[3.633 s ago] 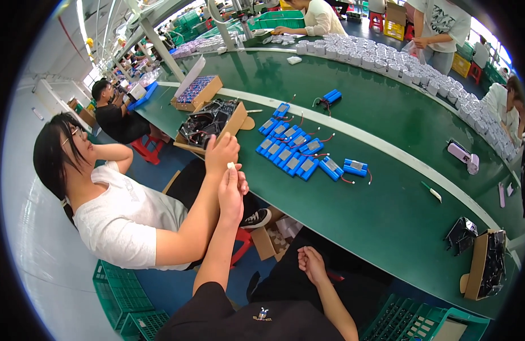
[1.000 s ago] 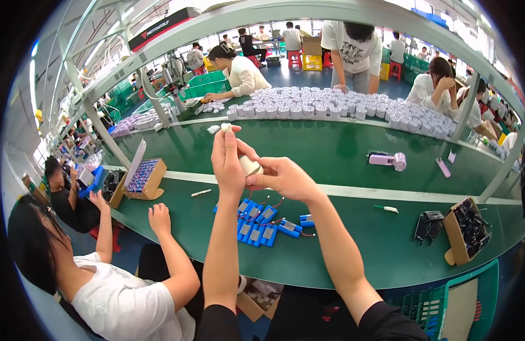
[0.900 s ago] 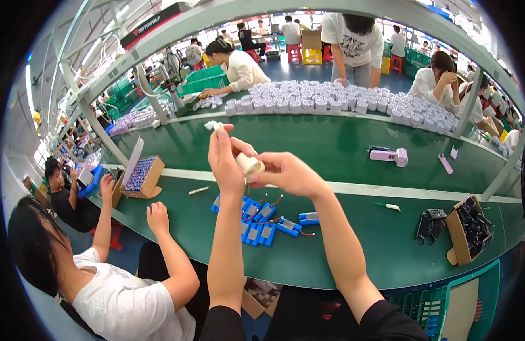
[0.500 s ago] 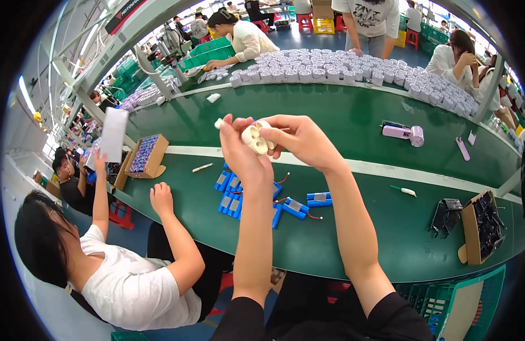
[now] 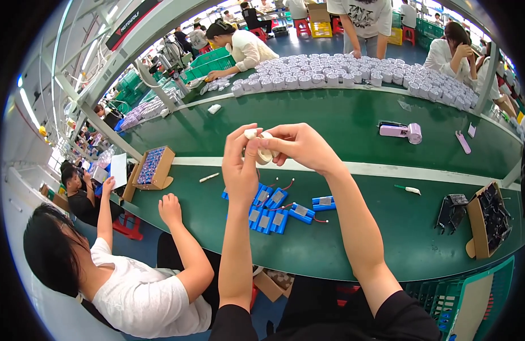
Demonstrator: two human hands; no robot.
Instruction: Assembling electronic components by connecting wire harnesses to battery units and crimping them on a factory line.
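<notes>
Both my hands are raised together above the green table (image 5: 353, 244). My left hand (image 5: 240, 165) and my right hand (image 5: 299, 146) pinch a small roll of pale tape (image 5: 264, 149) between their fingertips. Below them on the table lie several blue battery packs (image 5: 276, 204) with thin wires, in a loose row. My forearms rise from the lower edge of the picture.
A person in a white shirt (image 5: 126, 284) sits at my left, one hand on the table edge. A cardboard box of blue cells (image 5: 151, 167) stands at left, a box of black parts (image 5: 489, 219) at right. A pink tool (image 5: 400, 130) and many white cylinders (image 5: 353, 71) lie across the table.
My view has swung from the left neighbour toward the table. My hands have come lower and closer over the blue packs, still working the tape roll.
</notes>
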